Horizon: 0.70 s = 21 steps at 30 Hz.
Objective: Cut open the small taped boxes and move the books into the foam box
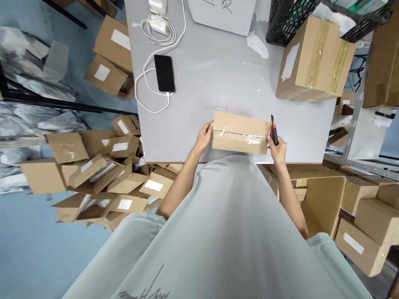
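Observation:
A small cardboard box lies at the front edge of the grey table, close to my body. Clear tape runs along a seam across its upper face. My left hand grips the box's left end, thumb near the top edge. At the opposite end, my right hand holds a red and black box cutter, its blade end pointing away from me. The fingers of that hand also touch the box's right end.
A phone on a white cable lies at the table's left, below chargers. A taped carton and black crate stand back right. Opened boxes pile up on the left floor; more cartons sit at right.

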Available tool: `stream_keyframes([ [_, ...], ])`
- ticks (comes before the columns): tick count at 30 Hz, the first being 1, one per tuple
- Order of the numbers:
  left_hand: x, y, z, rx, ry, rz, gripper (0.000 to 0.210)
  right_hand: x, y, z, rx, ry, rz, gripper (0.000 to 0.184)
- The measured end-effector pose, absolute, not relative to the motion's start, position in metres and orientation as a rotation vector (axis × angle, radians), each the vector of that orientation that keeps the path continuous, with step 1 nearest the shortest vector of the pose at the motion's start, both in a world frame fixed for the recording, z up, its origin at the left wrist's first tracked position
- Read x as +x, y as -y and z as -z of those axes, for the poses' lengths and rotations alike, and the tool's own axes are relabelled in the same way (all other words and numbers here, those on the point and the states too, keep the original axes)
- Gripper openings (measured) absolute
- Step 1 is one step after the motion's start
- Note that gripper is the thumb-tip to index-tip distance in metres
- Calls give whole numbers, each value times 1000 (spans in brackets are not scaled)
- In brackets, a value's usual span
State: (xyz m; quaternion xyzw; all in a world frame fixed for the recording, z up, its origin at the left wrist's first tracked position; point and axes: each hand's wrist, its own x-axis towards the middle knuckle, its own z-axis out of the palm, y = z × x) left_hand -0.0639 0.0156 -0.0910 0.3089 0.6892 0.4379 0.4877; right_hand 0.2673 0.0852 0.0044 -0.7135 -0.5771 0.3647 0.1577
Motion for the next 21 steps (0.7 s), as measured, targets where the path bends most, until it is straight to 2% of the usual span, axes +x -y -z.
stream_keyframes([
  [5,-82,8,58,681,-1717,-1108,52,241,-85,-48,-1991,1916,-781,52],
  [11,-83,22,28,739,-1767,-979,38,175,-74,-102,-1533,2466,-1026,51],
  [14,-82,23,27,791,-1770,-903,34,142,-71,-113,-1445,2796,-1021,49],
  [21,-82,23,27,901,-1839,-837,19,109,-77,-116,-1512,3262,-710,49],
])
